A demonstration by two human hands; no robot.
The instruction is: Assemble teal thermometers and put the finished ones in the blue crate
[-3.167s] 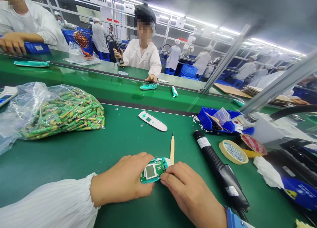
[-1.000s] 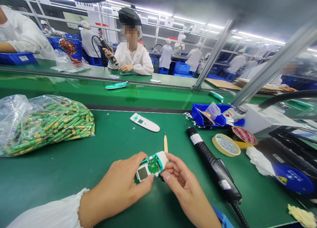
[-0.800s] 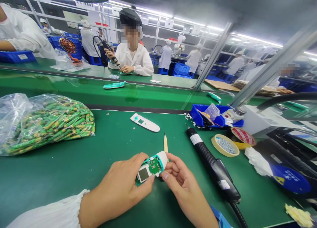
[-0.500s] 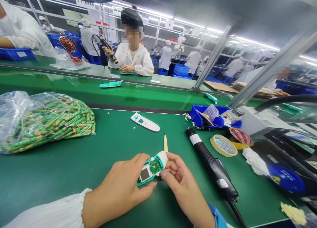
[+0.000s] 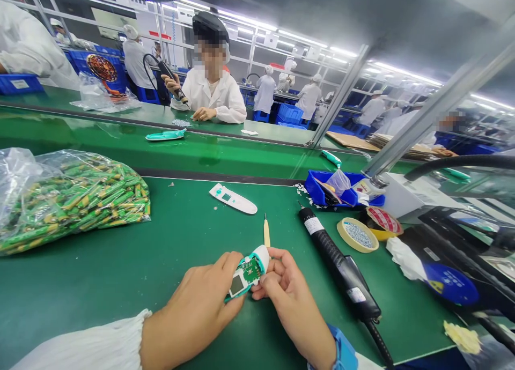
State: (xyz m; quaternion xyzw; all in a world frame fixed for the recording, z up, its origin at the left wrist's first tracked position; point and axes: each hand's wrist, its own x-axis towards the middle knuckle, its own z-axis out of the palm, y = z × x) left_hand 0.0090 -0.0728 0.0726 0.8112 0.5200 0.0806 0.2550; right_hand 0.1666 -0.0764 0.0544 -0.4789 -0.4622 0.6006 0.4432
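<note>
The left hand [image 5: 193, 316] and right hand [image 5: 289, 300] meet above the green bench [image 5: 100, 284], the fingers [image 5: 229, 265] of both clamped on a teal-edged circuit board [image 5: 251, 271] with a small LCD screen [image 5: 236, 285]. Its white-capped end tilts up, apparently to turn the board's face toward the eyes. Just beyond lies a pointed wooden stick [image 5: 266, 233]; a soldering iron [image 5: 336, 265] rests beside the right hand, seemingly kept within easy reach. Farther off lie a white device casing [image 5: 232, 198], a plastic bag of green-and-yellow cylinders [image 5: 68, 201] and a blue bin [image 5: 322, 190]. Across the line, a co-worker [image 5: 209, 86] holds a similar iron.
</note>
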